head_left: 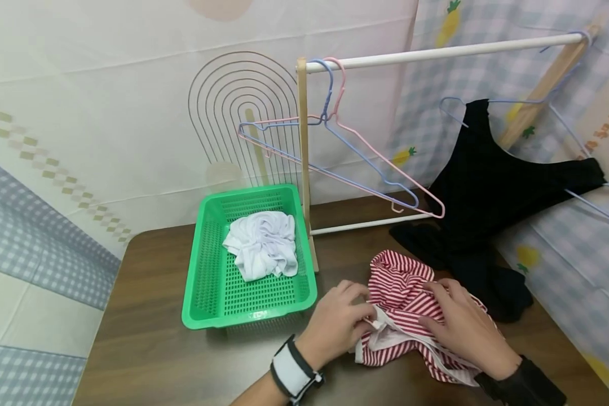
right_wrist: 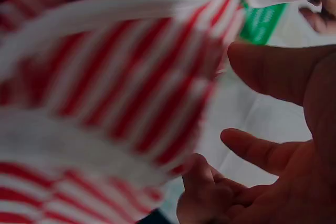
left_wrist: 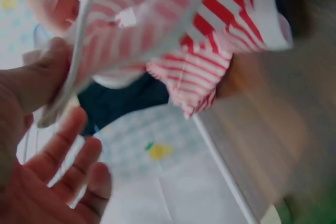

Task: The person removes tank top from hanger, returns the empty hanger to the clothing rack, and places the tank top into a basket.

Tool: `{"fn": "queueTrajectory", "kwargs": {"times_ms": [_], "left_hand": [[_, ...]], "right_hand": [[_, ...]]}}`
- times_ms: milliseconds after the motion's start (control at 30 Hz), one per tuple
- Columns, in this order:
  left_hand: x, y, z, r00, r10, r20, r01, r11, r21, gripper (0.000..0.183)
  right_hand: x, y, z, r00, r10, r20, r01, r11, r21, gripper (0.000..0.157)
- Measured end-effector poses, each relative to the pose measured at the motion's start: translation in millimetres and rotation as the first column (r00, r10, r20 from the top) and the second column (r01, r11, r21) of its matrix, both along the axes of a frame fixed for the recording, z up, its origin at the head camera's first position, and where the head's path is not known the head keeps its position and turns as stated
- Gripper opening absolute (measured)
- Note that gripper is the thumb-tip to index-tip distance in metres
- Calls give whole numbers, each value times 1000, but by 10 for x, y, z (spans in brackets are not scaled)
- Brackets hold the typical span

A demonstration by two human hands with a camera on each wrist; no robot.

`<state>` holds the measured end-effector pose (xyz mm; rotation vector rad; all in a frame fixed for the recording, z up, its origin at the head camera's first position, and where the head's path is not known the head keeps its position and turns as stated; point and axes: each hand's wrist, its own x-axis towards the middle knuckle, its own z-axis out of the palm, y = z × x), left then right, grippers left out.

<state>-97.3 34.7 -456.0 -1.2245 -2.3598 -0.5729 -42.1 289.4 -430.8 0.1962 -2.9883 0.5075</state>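
A red-and-white striped garment (head_left: pixel 401 304) with white trim lies crumpled on the table. My left hand (head_left: pixel 337 321) pinches its white edge at the left side between thumb and index finger; the left wrist view shows the other fingers (left_wrist: pixel 79 166) spread away from the cloth. Over the right part of the garment rests my right hand (head_left: pixel 464 327), its thumb and fingers apart. In the right wrist view the thumb (right_wrist: pixel 268 69) and fingers stand beside the striped cloth (right_wrist: pixel 142 77) without closing round it. That view is blurred.
A green basket (head_left: pixel 195 287) holding a white cloth (head_left: pixel 264 242) stands left of a rack (head_left: pixel 304 163). Blue and pink hangers (head_left: pixel 370 149) hang from the rack's near end. At the right, a black garment (head_left: pixel 479 186) hangs on a blue hanger, its lower part on the table (head_left: pixel 142 316).
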Motion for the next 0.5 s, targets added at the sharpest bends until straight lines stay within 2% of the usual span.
{"fn": "queueTrajectory", "kwargs": {"times_ms": [67, 167, 333, 500], "left_hand": [[-49, 146, -74, 999, 33, -16, -35, 995, -92, 17], [-149, 345, -192, 997, 66, -28, -71, 971, -228, 24], [-313, 579, -339, 994, 85, 62, -55, 924, -377, 32], [-392, 691, -415, 985, 100, 143, -25, 892, -451, 29]], "right_hand": [[23, 68, -98, 998, -31, 58, 30, 999, 15, 66], [14, 117, -232, 990, -60, 127, 57, 998, 28, 79], [-33, 140, -385, 975, -79, 206, 77, 997, 18, 92], [-121, 132, -444, 960, -80, 270, 74, 997, 31, 91]]}}
